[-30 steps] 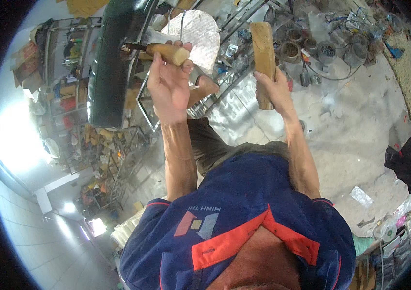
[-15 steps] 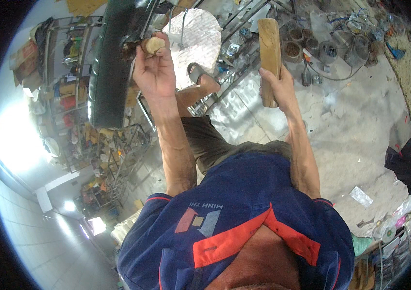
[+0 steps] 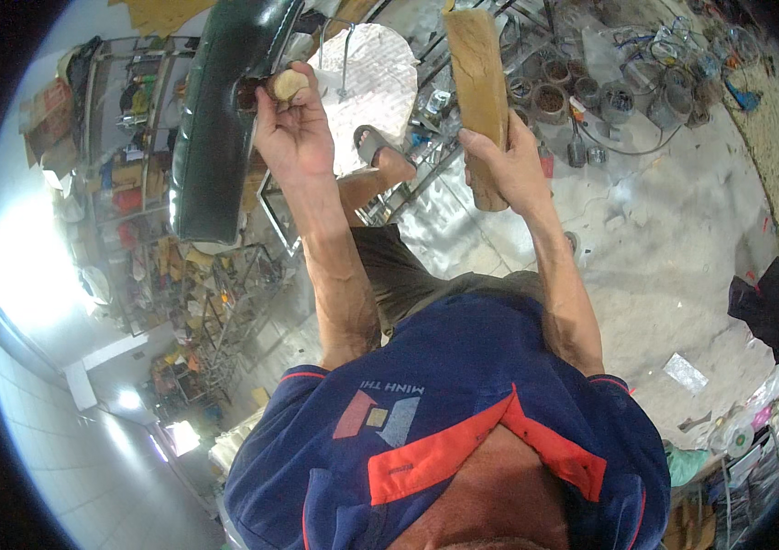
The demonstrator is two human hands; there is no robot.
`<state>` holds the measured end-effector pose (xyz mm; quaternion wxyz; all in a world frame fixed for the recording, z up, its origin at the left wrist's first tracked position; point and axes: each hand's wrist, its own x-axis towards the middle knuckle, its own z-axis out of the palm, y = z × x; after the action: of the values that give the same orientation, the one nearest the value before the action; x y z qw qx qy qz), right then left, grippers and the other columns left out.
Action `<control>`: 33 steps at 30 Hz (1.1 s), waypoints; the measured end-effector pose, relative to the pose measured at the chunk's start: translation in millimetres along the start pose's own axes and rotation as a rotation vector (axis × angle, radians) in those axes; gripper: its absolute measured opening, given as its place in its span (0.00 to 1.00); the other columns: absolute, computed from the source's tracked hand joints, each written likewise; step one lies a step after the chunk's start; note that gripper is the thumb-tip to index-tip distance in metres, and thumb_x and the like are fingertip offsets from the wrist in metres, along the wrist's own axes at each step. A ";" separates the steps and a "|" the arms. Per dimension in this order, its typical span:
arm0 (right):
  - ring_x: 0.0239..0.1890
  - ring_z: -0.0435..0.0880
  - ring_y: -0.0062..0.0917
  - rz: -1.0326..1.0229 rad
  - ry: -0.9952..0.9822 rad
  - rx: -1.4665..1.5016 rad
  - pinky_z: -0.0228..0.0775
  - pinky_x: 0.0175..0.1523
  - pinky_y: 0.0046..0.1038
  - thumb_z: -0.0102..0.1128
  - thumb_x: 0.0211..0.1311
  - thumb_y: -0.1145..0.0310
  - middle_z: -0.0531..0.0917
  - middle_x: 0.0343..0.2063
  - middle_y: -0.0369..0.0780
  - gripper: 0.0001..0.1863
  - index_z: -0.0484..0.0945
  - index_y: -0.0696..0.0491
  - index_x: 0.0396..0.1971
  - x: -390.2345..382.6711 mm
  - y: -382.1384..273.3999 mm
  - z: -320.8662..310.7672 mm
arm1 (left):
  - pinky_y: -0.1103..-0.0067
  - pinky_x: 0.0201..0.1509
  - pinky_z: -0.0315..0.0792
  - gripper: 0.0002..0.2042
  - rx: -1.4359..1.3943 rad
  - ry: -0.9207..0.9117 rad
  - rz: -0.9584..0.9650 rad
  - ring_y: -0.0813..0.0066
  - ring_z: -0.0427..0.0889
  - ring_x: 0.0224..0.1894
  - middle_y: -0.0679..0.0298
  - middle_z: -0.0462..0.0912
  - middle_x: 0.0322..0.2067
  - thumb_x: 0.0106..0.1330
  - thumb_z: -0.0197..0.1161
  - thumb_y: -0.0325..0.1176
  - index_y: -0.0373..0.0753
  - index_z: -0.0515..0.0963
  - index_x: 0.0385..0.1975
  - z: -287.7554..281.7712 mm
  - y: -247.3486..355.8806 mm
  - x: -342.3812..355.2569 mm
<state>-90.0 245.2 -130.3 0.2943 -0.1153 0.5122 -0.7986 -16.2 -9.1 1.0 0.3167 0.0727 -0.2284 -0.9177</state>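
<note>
My left hand (image 3: 301, 137) is closed around a short piece of wood with a pale round end (image 3: 290, 85). Its other end meets a dark hole in the side of a black padded cushion (image 3: 213, 151) with light stitching; how deep it sits, I cannot tell. My right hand (image 3: 512, 167) grips the lower part of a long wooden block (image 3: 479, 73), thumb across its near face. The block stands roughly upright, apart from the cushion and to the right of my left hand.
Several tubs of small parts (image 3: 552, 99) stand on the floor at the far right, near wires and a hose. A metal frame (image 3: 426, 174) runs beyond my leg. Shelves crowded with goods (image 3: 128, 174) line the left. A black cloth (image 3: 774, 310) lies at right.
My right hand has brought the wooden block left, closer to my left hand, and the block's broad face is turned more into view. My left hand has barely moved.
</note>
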 end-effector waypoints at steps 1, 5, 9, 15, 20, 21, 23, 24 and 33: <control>0.27 0.84 0.21 -0.007 -0.011 -0.019 0.79 0.30 0.27 0.71 0.69 0.66 0.83 0.32 0.38 0.23 0.74 0.60 0.57 -0.6 -2.2 2.4 | 0.74 0.41 0.83 0.14 -0.015 -0.005 0.001 0.45 0.82 0.59 0.44 0.83 0.53 0.83 0.56 0.34 0.25 0.79 0.49 0.3 2.3 1.5; 0.28 0.85 0.21 -0.091 -0.061 -0.028 0.79 0.32 0.26 0.74 0.67 0.69 0.84 0.36 0.39 0.26 0.74 0.61 0.59 -7.7 -25.1 16.5 | 0.73 0.41 0.83 0.14 -0.013 0.003 -0.041 0.47 0.84 0.57 0.45 0.84 0.51 0.83 0.56 0.34 0.25 0.78 0.50 11.2 3.5 -3.4; 0.38 0.87 0.26 -0.213 -0.073 -0.045 0.80 0.44 0.31 0.79 0.60 0.65 0.88 0.39 0.45 0.29 0.76 0.62 0.56 -19.9 -46.6 37.4 | 0.73 0.42 0.84 0.13 0.214 0.197 0.121 0.53 0.86 0.53 0.48 0.86 0.48 0.82 0.58 0.35 0.28 0.78 0.51 16.4 -5.3 -4.6; 0.44 0.88 0.27 -0.169 -0.088 0.032 0.81 0.51 0.34 0.81 0.58 0.64 0.90 0.41 0.47 0.30 0.77 0.62 0.56 -28.9 -42.3 45.2 | 0.69 0.51 0.83 0.15 0.704 0.218 -0.083 0.62 0.88 0.49 0.55 0.87 0.50 0.78 0.62 0.38 0.36 0.74 0.57 0.5 -45.2 -59.8; 0.33 0.85 0.20 -0.147 -0.107 0.085 0.79 0.35 0.26 0.76 0.65 0.71 0.85 0.41 0.40 0.29 0.72 0.61 0.61 -27.5 -21.8 38.2 | 0.71 0.48 0.82 0.18 0.828 0.166 -0.162 0.64 0.88 0.49 0.55 0.86 0.50 0.73 0.62 0.27 0.39 0.70 0.60 -18.3 -74.4 -81.5; 0.30 0.84 0.18 -0.133 -0.112 0.099 0.79 0.32 0.25 0.75 0.66 0.72 0.84 0.40 0.39 0.28 0.72 0.61 0.62 -27.0 -19.5 36.0 | 0.72 0.47 0.82 0.20 0.831 0.179 -0.200 0.63 0.88 0.49 0.55 0.86 0.49 0.72 0.62 0.24 0.40 0.68 0.61 -23.5 -74.2 -83.8; 0.29 0.84 0.19 -0.105 -0.102 0.118 0.79 0.32 0.26 0.74 0.67 0.72 0.84 0.40 0.39 0.28 0.72 0.60 0.61 -26.6 -18.3 31.2 | 0.71 0.46 0.83 0.20 0.864 0.172 -0.215 0.63 0.88 0.49 0.55 0.86 0.49 0.71 0.62 0.24 0.40 0.68 0.62 -32.3 -76.2 -88.9; 0.29 0.84 0.20 -0.098 -0.098 0.127 0.80 0.32 0.26 0.74 0.67 0.72 0.84 0.40 0.39 0.27 0.72 0.60 0.61 -26.7 -18.7 29.1 | 0.71 0.46 0.83 0.21 0.881 0.170 -0.221 0.63 0.88 0.49 0.55 0.86 0.49 0.71 0.62 0.24 0.39 0.68 0.62 -37.0 -77.5 -90.4; 0.47 0.87 0.24 0.052 -0.103 0.166 0.82 0.51 0.30 0.75 0.65 0.67 0.87 0.47 0.45 0.28 0.74 0.63 0.60 -27.3 -36.7 19.3 | 0.67 0.52 0.86 0.26 0.915 0.179 -0.280 0.62 0.87 0.49 0.55 0.85 0.50 0.64 0.59 0.19 0.38 0.68 0.64 -43.6 -83.2 -98.3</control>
<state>-71.6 257.8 -85.8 0.3492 -0.1181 0.4314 -0.8234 27.9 92.9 -77.4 0.1443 0.3132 -0.5683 -0.7471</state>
